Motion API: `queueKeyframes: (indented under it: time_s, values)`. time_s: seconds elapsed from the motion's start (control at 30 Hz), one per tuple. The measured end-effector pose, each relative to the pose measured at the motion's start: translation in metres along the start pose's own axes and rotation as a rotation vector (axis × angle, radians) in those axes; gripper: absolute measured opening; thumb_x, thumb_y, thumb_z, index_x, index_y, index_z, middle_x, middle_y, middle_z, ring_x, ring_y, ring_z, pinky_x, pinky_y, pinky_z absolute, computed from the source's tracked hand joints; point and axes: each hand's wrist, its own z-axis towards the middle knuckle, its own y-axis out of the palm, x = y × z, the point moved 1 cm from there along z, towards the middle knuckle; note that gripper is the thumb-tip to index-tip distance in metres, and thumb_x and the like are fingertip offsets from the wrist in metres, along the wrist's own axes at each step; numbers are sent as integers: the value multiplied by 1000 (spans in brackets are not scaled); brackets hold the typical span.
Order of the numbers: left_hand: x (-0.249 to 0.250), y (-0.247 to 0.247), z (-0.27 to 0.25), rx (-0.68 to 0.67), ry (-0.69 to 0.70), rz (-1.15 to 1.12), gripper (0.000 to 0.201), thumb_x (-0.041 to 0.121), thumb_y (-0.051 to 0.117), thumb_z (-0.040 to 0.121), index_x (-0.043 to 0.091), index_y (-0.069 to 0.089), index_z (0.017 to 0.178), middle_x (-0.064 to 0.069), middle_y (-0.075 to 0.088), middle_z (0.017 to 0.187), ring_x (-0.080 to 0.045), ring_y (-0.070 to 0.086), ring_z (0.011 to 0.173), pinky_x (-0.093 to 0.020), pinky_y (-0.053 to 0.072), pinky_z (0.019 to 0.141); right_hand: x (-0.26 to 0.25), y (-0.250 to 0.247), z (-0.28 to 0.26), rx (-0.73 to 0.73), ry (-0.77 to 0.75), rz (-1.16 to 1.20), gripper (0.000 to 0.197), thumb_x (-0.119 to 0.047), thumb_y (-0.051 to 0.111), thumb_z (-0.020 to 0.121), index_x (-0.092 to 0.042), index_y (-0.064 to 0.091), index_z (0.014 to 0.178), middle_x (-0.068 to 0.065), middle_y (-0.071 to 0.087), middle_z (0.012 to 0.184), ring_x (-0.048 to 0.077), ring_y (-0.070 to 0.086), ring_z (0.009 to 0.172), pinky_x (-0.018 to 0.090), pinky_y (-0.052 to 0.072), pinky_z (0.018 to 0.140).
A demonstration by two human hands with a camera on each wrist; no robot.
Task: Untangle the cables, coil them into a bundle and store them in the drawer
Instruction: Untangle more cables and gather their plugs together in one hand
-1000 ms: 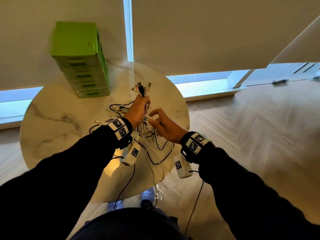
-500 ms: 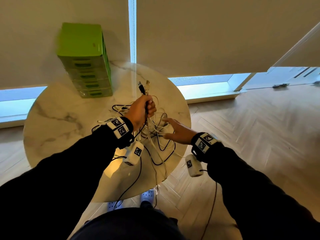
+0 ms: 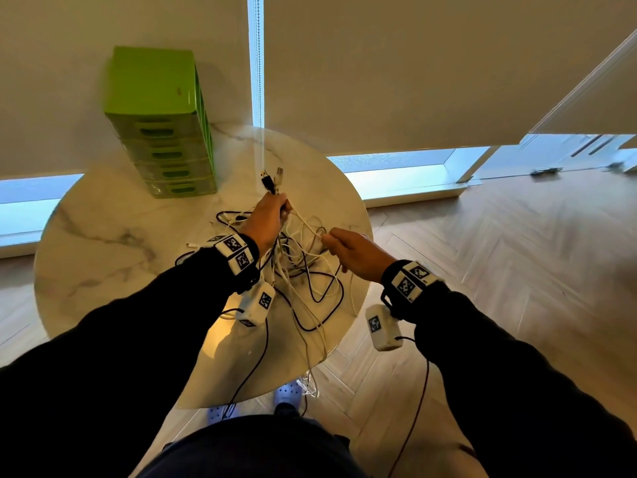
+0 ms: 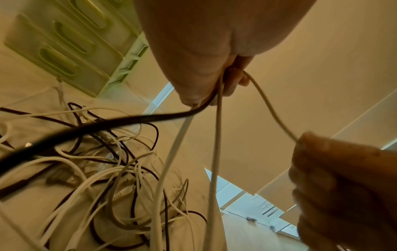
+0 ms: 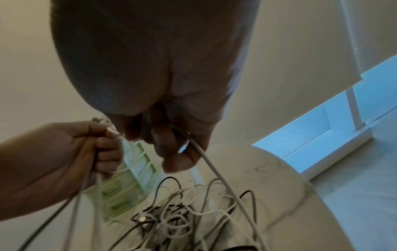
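Both hands are busy with cables. Our left hand (image 3: 267,219) is curled tight around a bunch of cable ends, and the plugs (image 3: 272,177) stick up out of the top of our fist. We hold them up high so the long parts can hang down and come loose. Our right hand (image 3: 355,251) pinches one white cable (image 4: 271,108) between thumb and fingers, just beside the left hand. That cable runs from one fist to the other. We think we are pulling it sideways to get it free from the rest.

Most of the cables (image 3: 303,270) are in a messy pile in the middle of the round tabletop (image 3: 103,243). Black and white ones cross over each other. Some hang over the near edge, down toward the floor (image 3: 517,270).

A green drawer box (image 3: 162,125) stands at the far left edge of the tabletop, well apart from the pile. Its drawers look closed. Nothing is coiled yet, so we judge the job is near its start.
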Motion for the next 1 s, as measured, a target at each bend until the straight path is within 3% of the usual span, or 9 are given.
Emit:
queueKeyframes:
  time_s: [0.1, 0.2, 0.27, 0.4, 0.47, 0.67, 0.77, 0.87, 1.0]
  values:
    - [5, 2, 3, 4, -78, -239, 35, 20, 34, 103, 19, 39, 68, 11, 34, 49, -7, 29, 46, -25, 24, 51, 35, -4, -13, -296, 311, -161, 36, -35, 37, 106, -12, 55, 86, 5, 62, 79, 21, 62, 72, 39, 54, 75]
    - [12, 5, 1, -75, -94, -344, 36, 17, 32, 105, 18, 36, 69, 10, 30, 48, -10, 28, 48, -23, 26, 49, 64, -4, -26, -566, 558, -416, 37, -34, 49, 102, -6, 56, 124, 15, 62, 128, 26, 57, 117, 36, 42, 105]
    - [15, 12, -1, -168, -106, -351, 36, 18, 32, 106, 18, 36, 70, 9, 30, 49, -10, 30, 48, -24, 27, 51, 63, -5, -25, -472, 529, -266, 71, -41, 65, 92, -14, 33, 150, 10, 37, 155, 27, 39, 139, 40, 33, 114]
    - [31, 34, -13, -346, -128, -327, 37, 16, 31, 105, 16, 34, 68, 7, 30, 48, -10, 30, 47, -26, 26, 55, 4, 2, -2, -277, 180, 73, 115, -61, 82, 66, -30, 16, 155, -3, 23, 162, 15, 27, 144, 37, 26, 117]
    - [39, 44, -19, -458, -147, -284, 36, 16, 32, 103, 17, 33, 67, 6, 29, 52, -12, 29, 52, -27, 26, 57, -24, 13, 7, -324, 96, 104, 106, -55, 85, 67, -25, 28, 151, -2, 39, 153, 13, 39, 136, 32, 32, 115]
    - [44, 26, -23, -538, -183, -226, 34, 17, 37, 102, 16, 38, 69, 2, 35, 58, -19, 45, 63, -29, 42, 68, -26, 22, 10, -362, 90, 527, 16, -12, 61, 97, -5, 70, 109, 9, 70, 115, 18, 64, 113, 29, 47, 106]
    - [42, 13, -22, -539, -175, -275, 34, 15, 35, 103, 14, 38, 69, 1, 37, 56, -23, 54, 68, -33, 49, 76, -16, 12, 11, -438, 143, 390, 33, -21, 48, 104, 1, 61, 83, 16, 66, 84, 29, 66, 91, 23, 51, 88]
    - [42, 5, -21, -535, -144, -315, 32, 14, 35, 102, 14, 38, 71, -1, 39, 59, -25, 57, 73, -36, 53, 84, 0, -8, 18, -309, 187, -12, 53, -44, 50, 101, 1, 65, 78, 7, 60, 62, 17, 58, 61, 30, 48, 70]
    - [51, -2, -17, -458, -12, -316, 29, 19, 36, 101, 16, 37, 72, 5, 38, 59, -19, 51, 69, -37, 50, 92, 21, -34, 18, 25, 150, -391, 43, -44, 48, 101, -21, 53, 65, 0, 53, 62, 25, 54, 66, 30, 35, 61]
